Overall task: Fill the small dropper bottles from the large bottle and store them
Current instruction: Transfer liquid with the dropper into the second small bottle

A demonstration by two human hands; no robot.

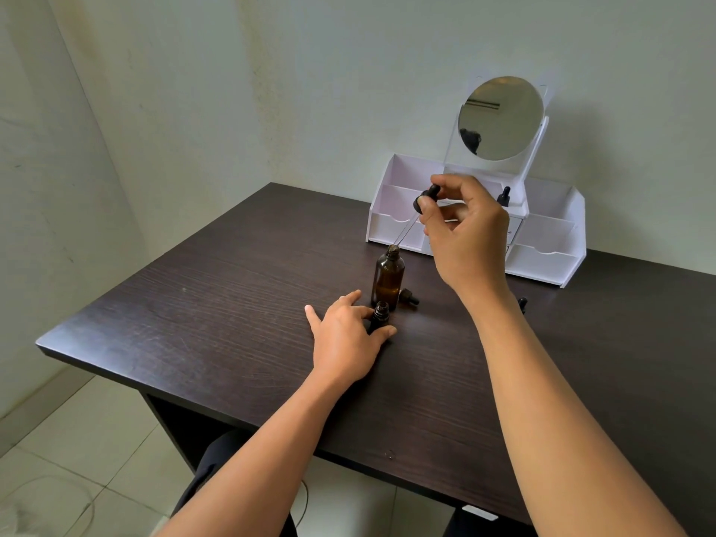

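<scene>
My right hand is raised above the dark wooden surface, pinching the black bulb of a dropper between thumb and fingertips. Its thin glass tube slants down and to the left, and the tip sits just over the open mouth of the large amber bottle, which stands upright near the middle of the surface. I cannot tell whether the tip touches the rim.

My left hand rests on the surface just near of that bottle, thumb and forefinger closed around a small dropper bottle that stands upright with its neck open. The two bottles are just beside each other.

A loose black dropper cap lies on the surface immediately right of the large bottle. Another small dark dropper top peeks out past my right forearm.

At the far side stands a white organizer with open compartments and a round mirror above it. One capped dropper bottle stands in a middle compartment below the mirror.
</scene>
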